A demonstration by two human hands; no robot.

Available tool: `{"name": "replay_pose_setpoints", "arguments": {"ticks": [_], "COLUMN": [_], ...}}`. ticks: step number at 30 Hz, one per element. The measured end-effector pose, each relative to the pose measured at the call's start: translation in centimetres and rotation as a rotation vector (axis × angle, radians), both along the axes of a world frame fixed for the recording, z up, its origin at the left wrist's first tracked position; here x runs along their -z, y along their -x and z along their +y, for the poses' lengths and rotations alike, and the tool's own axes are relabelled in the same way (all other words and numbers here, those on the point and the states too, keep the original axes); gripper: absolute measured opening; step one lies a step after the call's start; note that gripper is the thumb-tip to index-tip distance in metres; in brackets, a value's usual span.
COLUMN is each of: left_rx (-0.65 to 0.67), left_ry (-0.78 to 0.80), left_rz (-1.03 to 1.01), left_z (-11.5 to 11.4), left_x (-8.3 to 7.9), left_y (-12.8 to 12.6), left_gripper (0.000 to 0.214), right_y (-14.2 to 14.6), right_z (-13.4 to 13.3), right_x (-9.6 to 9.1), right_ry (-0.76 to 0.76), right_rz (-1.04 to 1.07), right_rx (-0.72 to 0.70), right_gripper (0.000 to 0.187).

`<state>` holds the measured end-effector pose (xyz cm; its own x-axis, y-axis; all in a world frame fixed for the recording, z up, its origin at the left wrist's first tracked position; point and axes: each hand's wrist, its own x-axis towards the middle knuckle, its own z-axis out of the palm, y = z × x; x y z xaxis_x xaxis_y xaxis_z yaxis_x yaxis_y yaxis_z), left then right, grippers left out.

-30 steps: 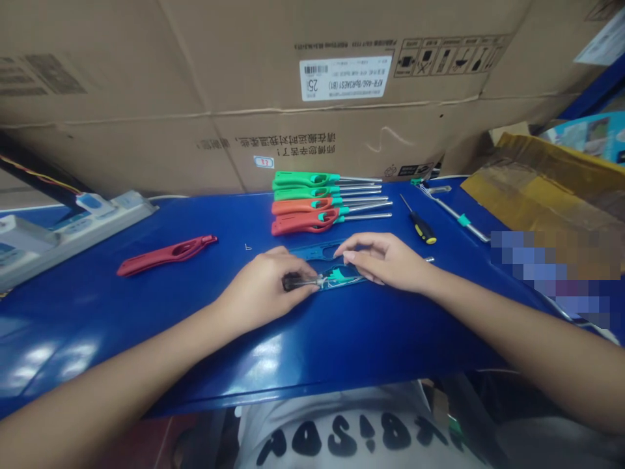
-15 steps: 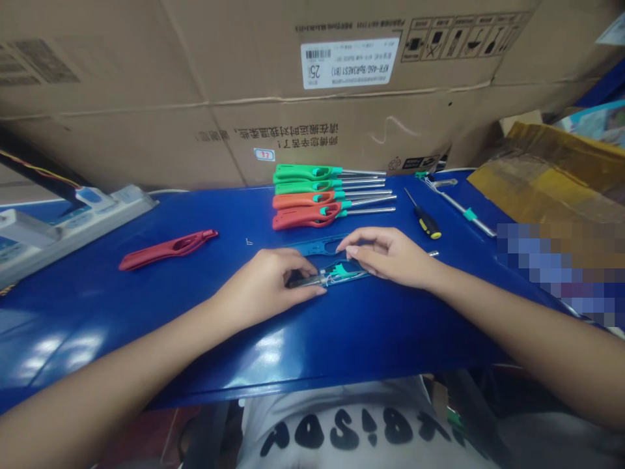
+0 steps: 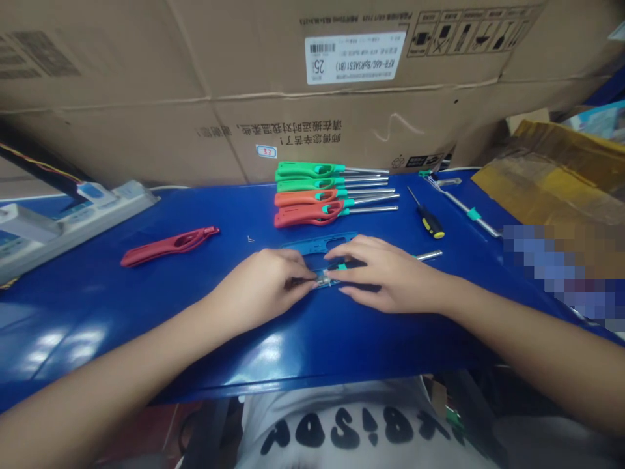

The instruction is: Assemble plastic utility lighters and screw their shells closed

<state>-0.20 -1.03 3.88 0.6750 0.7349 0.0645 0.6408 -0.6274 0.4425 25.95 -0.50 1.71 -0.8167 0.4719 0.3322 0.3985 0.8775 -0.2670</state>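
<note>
My left hand [image 3: 263, 286] and my right hand [image 3: 385, 273] meet at the middle of the blue table [image 3: 146, 306] over an opened blue lighter [image 3: 325, 279]. The left fingers pinch its inner parts at the rear end. The right fingers press down over its teal trigger and front part, and its metal nozzle tip [image 3: 430, 255] sticks out to the right. A separate blue shell half [image 3: 312, 244] lies just behind my hands.
Several finished green and red lighters [image 3: 317, 195] lie in a row behind. A red shell half [image 3: 168, 245] rests to the left, a power strip [image 3: 73, 212] beyond it. A yellow-handled screwdriver [image 3: 430, 218] and a metal tube [image 3: 461, 207] lie right. Cardboard boxes [image 3: 244, 85] wall the back.
My right hand slid left and down onto the blue lighter, now covering its teal trigger. My left hand closed in toward it, hiding the dark part it pinched.
</note>
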Motion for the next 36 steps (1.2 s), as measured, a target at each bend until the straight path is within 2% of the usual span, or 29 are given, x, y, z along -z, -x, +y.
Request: {"name": "replay_pose_setpoints", "arguments": {"ticks": [3,5,12,18,21,25,31,36], "left_rx": [0.003,-0.008,-0.038,-0.045,-0.039,-0.028,-0.03,-0.042], "left_ry": [-0.011,-0.018,-0.027,-0.034,-0.039,-0.059,-0.098,-0.081], "left_rz": [0.019,0.029,0.046,0.057,0.05,0.025,0.009,0.033], "left_z": [-0.2,-0.3,-0.4,-0.5,-0.4,-0.3,-0.3,-0.3], "left_x": [-0.1,-0.1,-0.1,-0.1,0.0,0.2,0.2,0.2], "left_y": [0.0,0.0,-0.2,-0.3,-0.2,-0.2,-0.1,-0.1], "left_gripper": [0.017,0.015,0.014,0.015,0.016,0.016,0.011,0.008], "right_y": [-0.2,-0.3,-0.8,-1.0,-1.0,-1.4,-1.6,-1.4], "right_z": [-0.3,-0.4,-0.4,-0.6,-0.1,0.9,1.3,1.1], "right_x": [-0.3,-0.4,-0.9,-1.3,-1.2,-1.2,-1.3,-1.3], "right_ry": [-0.106,-0.118,0.013,0.029,0.034,0.102,0.257,0.317], "right_rz": [-0.163,-0.198,-0.25,-0.267,-0.135,0.037,0.044,0.026], "right_rx": [-0.047,-0.051,-0.05,-0.049,0.024,0.09,0.091,0.119], "right_gripper": [0.036,0.04,0.045,0.046,0.038,0.016,0.004,0.005]}}
